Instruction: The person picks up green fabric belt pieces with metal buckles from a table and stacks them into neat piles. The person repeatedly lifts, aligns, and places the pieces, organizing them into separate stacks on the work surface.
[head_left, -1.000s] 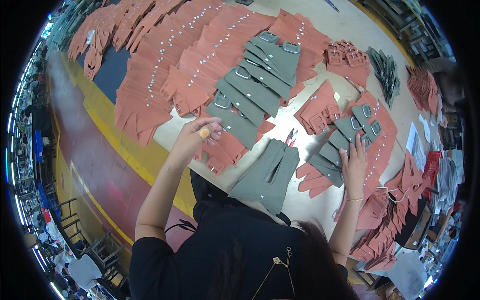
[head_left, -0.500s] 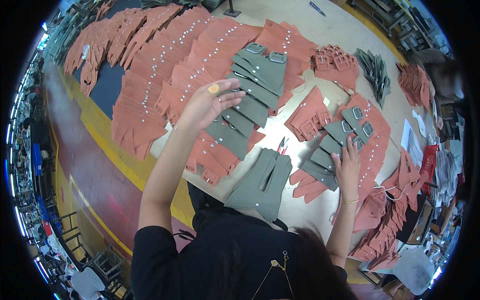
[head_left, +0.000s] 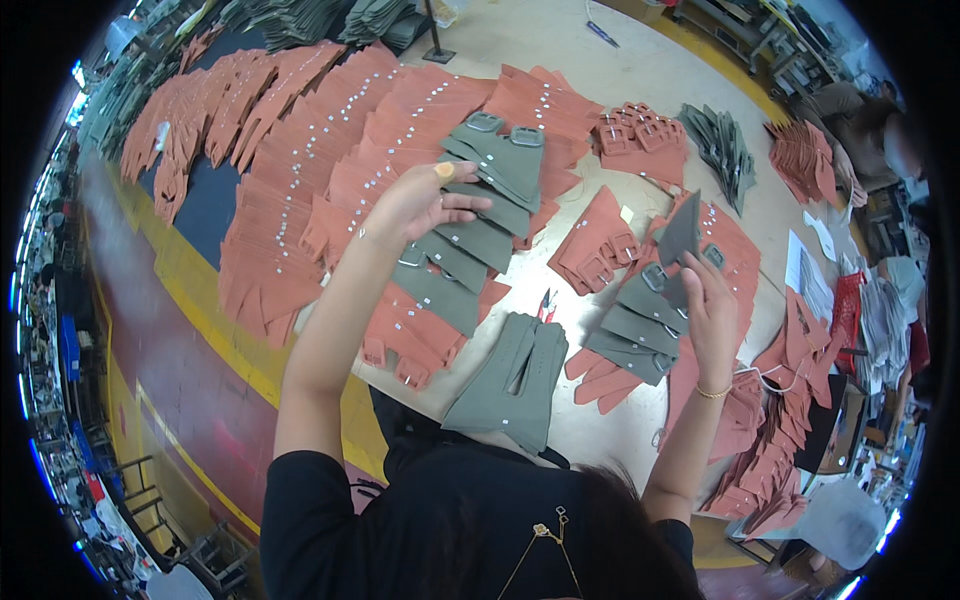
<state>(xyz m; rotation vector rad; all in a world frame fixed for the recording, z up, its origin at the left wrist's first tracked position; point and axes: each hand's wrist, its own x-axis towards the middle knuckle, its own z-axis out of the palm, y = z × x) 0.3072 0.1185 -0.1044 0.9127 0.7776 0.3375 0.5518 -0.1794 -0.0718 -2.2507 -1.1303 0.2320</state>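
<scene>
My right hand (head_left: 712, 305) pinches a dark green cut piece (head_left: 680, 235) and holds it raised above a small pile of green buckled pieces (head_left: 648, 310). On the left, my left hand (head_left: 418, 203) reaches over a fanned stack of green pieces with buckles (head_left: 500, 160). Its fingers are stretched out along the edge of that stack, and a yellow wrap circles one finger. In front of me lies a green slotted piece (head_left: 510, 385), flat at the table's near edge. Just beyond it is a pair of small red-handled snips (head_left: 546, 306).
Long fanned rows of orange-red pieces (head_left: 290, 190) cover the table's left side. Orange-red buckled pieces (head_left: 640, 140) and a green bundle (head_left: 720, 155) lie farther back. A metal stand (head_left: 437, 50) and a pen (head_left: 603, 34) are at the far side. A red basket (head_left: 847, 308) stands right.
My right hand has lifted a green piece off the right pile; before, it rested on that pile. My left hand stays by the left stack. The whole view has shifted slightly.
</scene>
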